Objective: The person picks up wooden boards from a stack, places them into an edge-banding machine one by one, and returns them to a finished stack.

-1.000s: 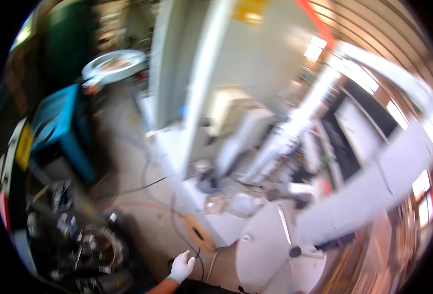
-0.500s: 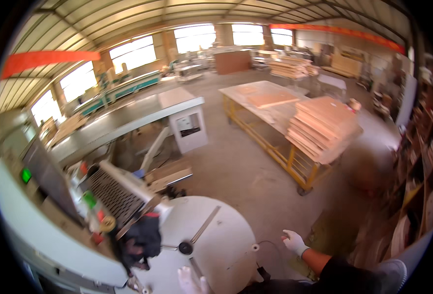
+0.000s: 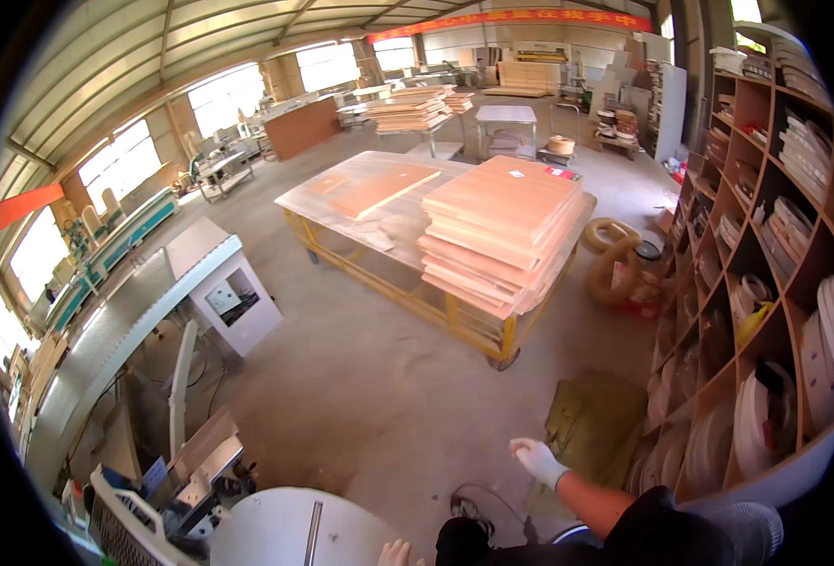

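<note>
My right hand (image 3: 538,463), in a white glove, is held out over the floor at lower right. Its fingers are loosely bent and I see nothing in them. At the bottom edge only the gloved fingertips of my left hand (image 3: 396,554) show, apart and holding nothing visible. Just left of them lies a round pale tabletop (image 3: 271,528) with a slot across it. Past the right hand, a dark olive cloth (image 3: 594,429) is spread on the floor. Ahead stands a yellow-framed wheeled table (image 3: 398,247) with a stack of wood-coloured panels (image 3: 507,203).
Tall wooden shelving (image 3: 719,373) with many edging rolls runs along the right. A coiled hose (image 3: 613,269) lies beyond the wheeled table. A long machine bench (image 3: 167,283) stands at left. A cable (image 3: 497,495) trails over the floor near my feet.
My view has swung to the right, bringing the shelving and panel stack fully in. The round tabletop has slid toward the lower left, and less of my left hand shows.
</note>
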`<state>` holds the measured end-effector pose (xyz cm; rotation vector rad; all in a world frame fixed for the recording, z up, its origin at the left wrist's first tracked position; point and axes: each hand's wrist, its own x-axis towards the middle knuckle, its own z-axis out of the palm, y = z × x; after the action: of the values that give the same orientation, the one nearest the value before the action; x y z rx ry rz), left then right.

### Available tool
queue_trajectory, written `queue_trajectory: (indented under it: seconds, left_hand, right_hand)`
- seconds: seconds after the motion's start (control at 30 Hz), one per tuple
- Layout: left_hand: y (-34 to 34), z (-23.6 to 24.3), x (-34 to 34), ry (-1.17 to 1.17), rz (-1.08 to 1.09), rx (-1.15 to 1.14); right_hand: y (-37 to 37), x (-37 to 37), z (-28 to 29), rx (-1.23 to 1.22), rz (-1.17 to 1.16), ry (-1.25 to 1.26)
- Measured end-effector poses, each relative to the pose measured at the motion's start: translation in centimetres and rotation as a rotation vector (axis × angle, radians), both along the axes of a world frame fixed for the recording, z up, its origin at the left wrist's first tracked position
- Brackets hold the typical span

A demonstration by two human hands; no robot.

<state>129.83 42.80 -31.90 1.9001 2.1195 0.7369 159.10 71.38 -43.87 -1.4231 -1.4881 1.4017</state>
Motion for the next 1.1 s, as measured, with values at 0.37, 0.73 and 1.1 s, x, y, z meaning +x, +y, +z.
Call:
queue_trajectory:
  seconds: [0.37,0.73,1.1]
  left_hand:
    - [28.0,-1.1,-4.5,-0.184,-0.089,-0.042]
    - [43.7,1.8,-4.9,-0.217,-0.279,-0.139]
    - [58.5,3.5,-9.1,-0.929,-0.107,-0.535]
  right_hand:
    - [36.3,5.1,14.6,0.424,-0.516,0.324]
    - [42.5,4.7,16.6,0.435,-0.642,0.554]
    - [40.0,7.9,22.0,0.184,-0.695,0.668]
